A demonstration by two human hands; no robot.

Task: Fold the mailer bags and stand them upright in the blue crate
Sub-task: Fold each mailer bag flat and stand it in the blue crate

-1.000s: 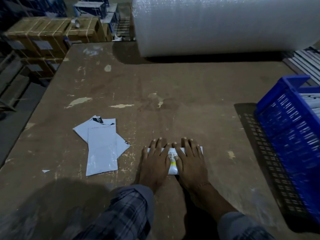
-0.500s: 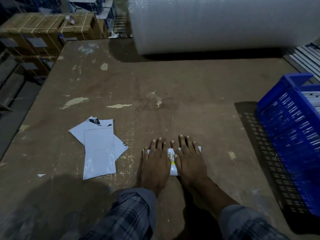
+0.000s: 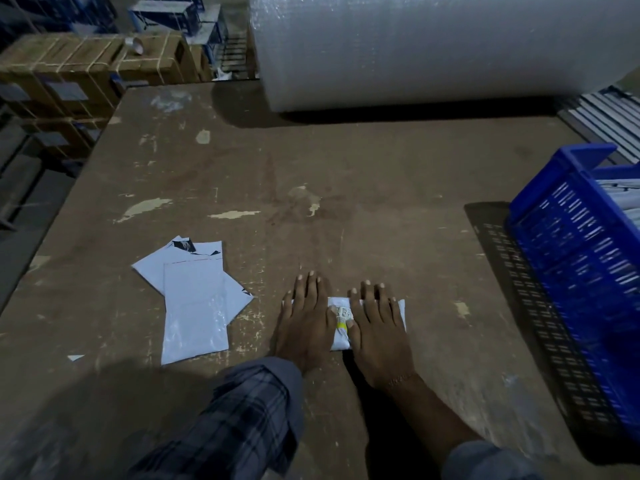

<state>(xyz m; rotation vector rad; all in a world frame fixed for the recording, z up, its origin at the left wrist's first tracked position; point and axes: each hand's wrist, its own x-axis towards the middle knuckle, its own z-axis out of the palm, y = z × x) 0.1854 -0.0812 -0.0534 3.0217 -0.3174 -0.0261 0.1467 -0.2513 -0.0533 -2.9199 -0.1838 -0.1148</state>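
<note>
Two hands laid flat, fingers straight and spread, side by side near the front edge of a worn brown counter point(image 3: 346, 161). Left hand point(image 3: 306, 322) and right hand point(image 3: 375, 327) both pressing palm-down on a small folded white mailer bag point(image 3: 341, 336), thumbs nearly meeting over a printed label with a yellow strip at its middle. Only the bag's centre strip and right end showing between and beside the hands. Plaid sleeve point(image 3: 242, 417) on the left forearm; right forearm bare to a grey cuff, thin chain at the wrist. To the left, well apart from the hands, a loose pile of flat white mailer bags point(image 3: 194, 303), overlapping at angles, unfolded. At the right edge of the counter, a blue crate point(image 3: 581, 268) with slotted walls, casting a patterned shadow; pale folded items partly visible inside near its far corner, too cropped to identify. At the far end of the counter, a large roll of bubble wrap point(image 3: 433, 50) lying on its side. Beyond the far left corner, strapped cardboard boxes point(image 3: 86, 71) stacked in dim light.
</note>
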